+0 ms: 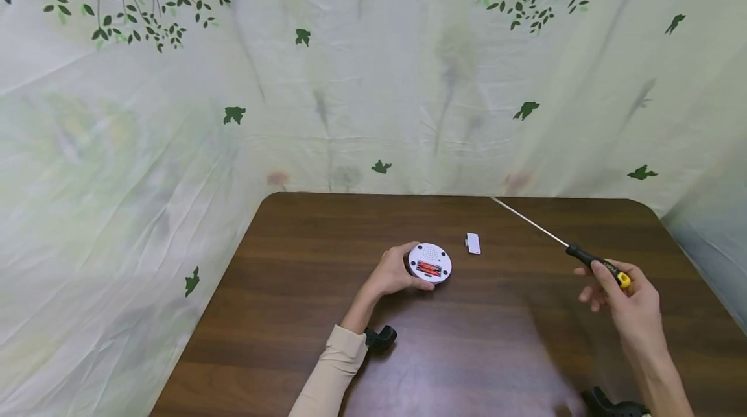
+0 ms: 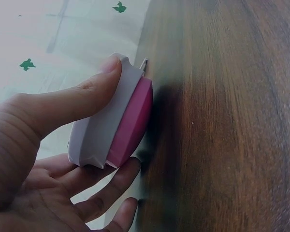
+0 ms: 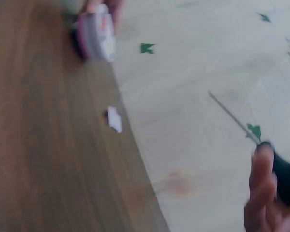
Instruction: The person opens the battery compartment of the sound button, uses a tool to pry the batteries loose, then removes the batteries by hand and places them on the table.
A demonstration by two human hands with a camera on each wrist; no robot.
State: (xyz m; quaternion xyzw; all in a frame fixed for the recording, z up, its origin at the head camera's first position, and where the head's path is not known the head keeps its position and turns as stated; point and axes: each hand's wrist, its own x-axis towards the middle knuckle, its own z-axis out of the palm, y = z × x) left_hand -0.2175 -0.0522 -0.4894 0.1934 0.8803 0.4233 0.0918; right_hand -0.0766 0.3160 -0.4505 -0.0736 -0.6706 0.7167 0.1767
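My left hand (image 1: pixel 398 272) grips a small round white-and-pink device (image 1: pixel 430 253) by its edge, with the white underside tilted up. Red batteries (image 1: pixel 428 268) sit in its uncovered compartment. In the left wrist view, thumb and fingers clasp the white rim, and the pink side (image 2: pixel 133 125) faces the table. A long screwdriver (image 1: pixel 583 257) with a black and yellow handle is held in my right hand (image 1: pixel 633 300), its shaft pointing up and left, off the table. Between the hands, beyond the device, a small white battery cover (image 1: pixel 473 244) lies on the wood.
The brown wooden table (image 1: pixel 303 229) has rounded far corners. Behind it hangs a pale curtain (image 1: pixel 373 93) printed with leaves and branches. Black wrist straps (image 1: pixel 380 338) show on the forearms.
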